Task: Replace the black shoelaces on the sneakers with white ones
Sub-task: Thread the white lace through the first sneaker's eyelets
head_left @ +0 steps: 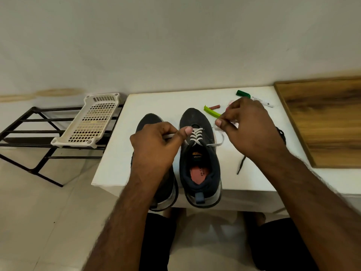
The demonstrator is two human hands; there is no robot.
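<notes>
Two dark sneakers stand side by side on the white table (121, 153), toes away from me. The right sneaker (199, 165) has a white lace (196, 136) crossed through its lower eyelets. My left hand (156, 145) pinches the left end of that lace, pulled out to the left, and covers most of the left sneaker (148, 122). My right hand (252, 126) pinches the lace's right end, which loops out from the shoe's right side. A loose black lace (241, 165) lies on the table, partly hidden under my right forearm.
A green marker (244, 93), a lime-green clip (212, 113) and a small red-brown stick (214, 107) lie at the table's far side. A wooden board (322, 122) sits on the right. To the left stands a black metal rack (39, 133) carrying a white slotted tray (91, 122).
</notes>
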